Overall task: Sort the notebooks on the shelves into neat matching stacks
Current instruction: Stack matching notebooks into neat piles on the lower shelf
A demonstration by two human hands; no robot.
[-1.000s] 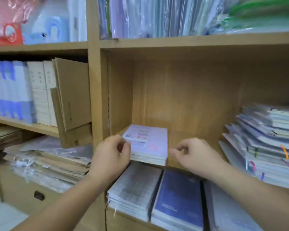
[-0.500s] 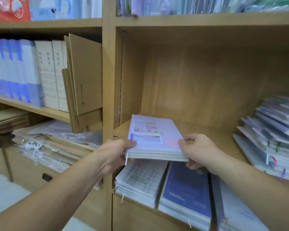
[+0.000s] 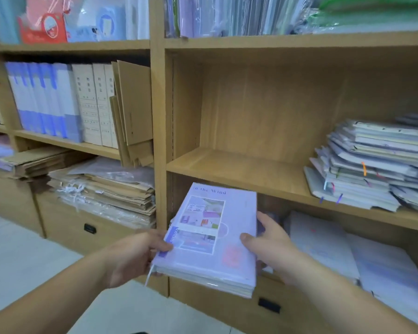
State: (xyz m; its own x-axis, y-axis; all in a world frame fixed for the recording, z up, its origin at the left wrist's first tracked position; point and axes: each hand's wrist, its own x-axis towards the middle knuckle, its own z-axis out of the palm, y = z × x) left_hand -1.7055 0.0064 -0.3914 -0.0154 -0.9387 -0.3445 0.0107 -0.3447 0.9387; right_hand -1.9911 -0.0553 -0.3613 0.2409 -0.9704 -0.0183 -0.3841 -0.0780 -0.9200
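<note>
Fingers point(image 3: 164, 245) of the left hand point(image 3: 133, 257) curl round the left edge of a stack of lilac notebooks point(image 3: 210, 237), thumb on the top cover and the rest beneath. The right hand point(image 3: 274, 247) grips the opposite edge, thumb likewise on top. The stack is held slightly tilted in front of the lower opening of the bookcase, below the bare wooden shelf point(image 3: 239, 172) and apart from it.

Handling, as judged: several thin soft-cover books in glossy clear wrap. The bundle is probably of moderate weight and fairly stiff as a block, but its slick layers may slide over one another. The best hold is at the two long edges near mid-length, pinched from above and below, which keeps the edges flush.

A ribbon marker point(image 3: 149, 276) dangles at the near left corner. An untidy pile of mixed notebooks point(image 3: 362, 169) lies at the shelf's right end.
</note>
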